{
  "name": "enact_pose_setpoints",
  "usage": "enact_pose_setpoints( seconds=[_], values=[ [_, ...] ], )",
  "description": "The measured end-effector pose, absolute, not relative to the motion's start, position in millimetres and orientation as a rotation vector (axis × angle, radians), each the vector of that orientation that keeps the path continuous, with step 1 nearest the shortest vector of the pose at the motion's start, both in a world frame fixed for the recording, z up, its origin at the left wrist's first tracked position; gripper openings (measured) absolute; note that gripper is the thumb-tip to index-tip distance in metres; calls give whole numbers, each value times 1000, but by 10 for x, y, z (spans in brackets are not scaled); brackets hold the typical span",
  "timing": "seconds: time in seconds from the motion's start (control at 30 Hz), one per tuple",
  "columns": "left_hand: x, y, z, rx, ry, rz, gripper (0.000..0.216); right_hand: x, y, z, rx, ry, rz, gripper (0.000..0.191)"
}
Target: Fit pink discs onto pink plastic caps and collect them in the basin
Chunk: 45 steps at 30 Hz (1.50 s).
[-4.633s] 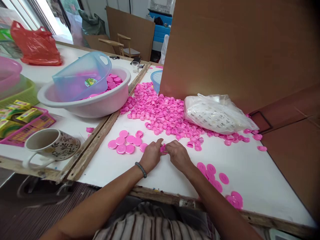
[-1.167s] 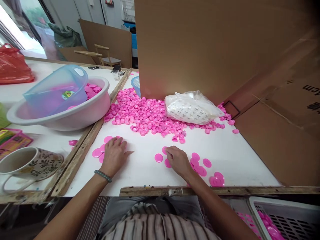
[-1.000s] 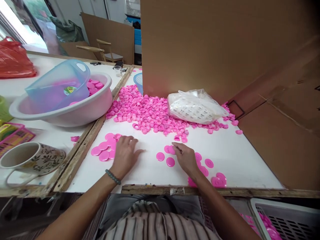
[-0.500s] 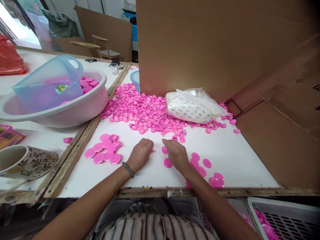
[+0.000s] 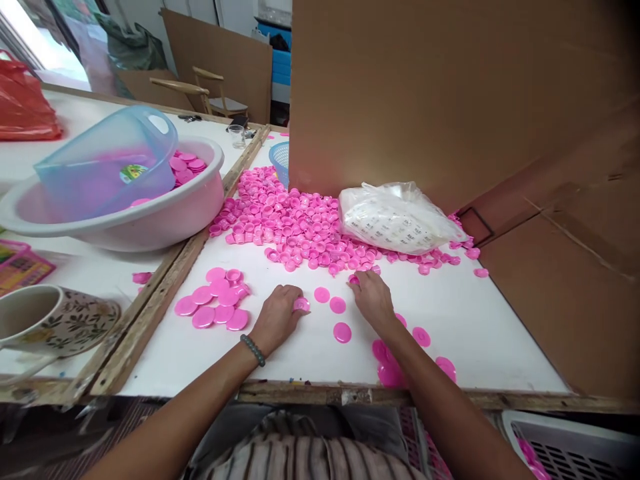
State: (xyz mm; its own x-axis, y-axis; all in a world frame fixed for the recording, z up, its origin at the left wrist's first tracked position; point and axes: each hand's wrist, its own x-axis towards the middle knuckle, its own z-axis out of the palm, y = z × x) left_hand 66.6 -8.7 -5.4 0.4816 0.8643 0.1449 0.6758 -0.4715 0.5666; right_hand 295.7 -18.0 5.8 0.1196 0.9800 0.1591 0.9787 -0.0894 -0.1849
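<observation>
We have a disc (image 5: 301,304) pinched in our left hand (image 5: 277,313), just beside three loose discs (image 5: 337,305) on the table (image 5: 300,355), and since a moment ago our right hand (image 5: 375,300) has moved off those to a cup (image 5: 353,279) at the near edge of the pile (image 5: 300,230). Our hands are apart, the right fingertips touching the cup, though we cannot tell whether they grip it; for the work, we judge, this puts a different part at each hand. Beyond, a bag (image 5: 395,220) lies against the pile.

Worn items, head view
Striped top (image 5: 320,460), pale with dark brown bands; grey cloth (image 5: 377,430) across the lap; grey-green beaded bracelet (image 5: 253,350) on the left wrist.
</observation>
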Motion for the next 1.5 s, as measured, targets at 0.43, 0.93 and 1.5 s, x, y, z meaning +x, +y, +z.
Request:
enact_pose_setpoints(
  seconds=[0.43, 0.93, 1.5],
  values=[
    [513, -173, -90, 2209, 1297, 675, 24, 2782, -144, 144, -2029, -1885, 282, 26],
    [492, -154, -192, 1970, 1341, 791, 26, 2780, -69, -11, -1908, -1704, 78, 19],
    [508, -173, -229, 2003, 1353, 831, 24, 3005, -67, -43, -2162, -1973, -54, 18]
  ],
)
